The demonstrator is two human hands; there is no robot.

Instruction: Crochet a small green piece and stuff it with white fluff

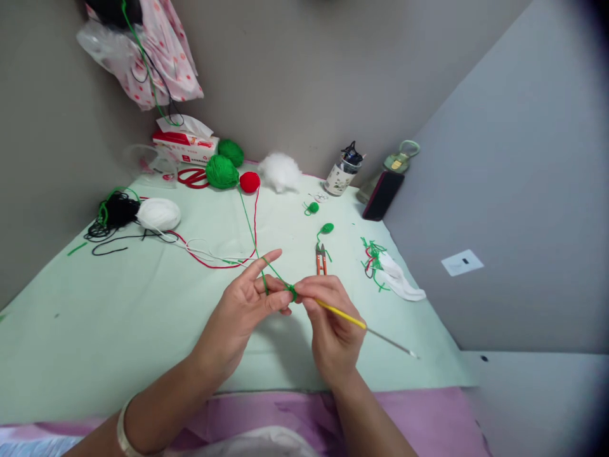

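Observation:
My left hand (242, 308) pinches a small piece of green crochet (292, 292) between thumb and fingers. Green yarn (248, 219) runs over its raised index finger and back to a green ball of yarn (222, 172). In my right hand (335, 324) is a crochet hook (342, 313) with a yellow grip, held like a pen. The hook's metal shaft points down to the right, and its working tip is hidden at the green piece. Just beyond my hands lie thread snips (321, 259) with orange handles.
Behind stand a tissue box (185, 147), red scissors (193, 178), a red yarn ball (250, 182), white stuffing (280, 172), a pen holder (342, 174) and a phone (383, 195) against a bottle (398, 158). White yarn (159, 214) and black yarn (118, 211) lie left; yarn scraps (375, 254) lie right.

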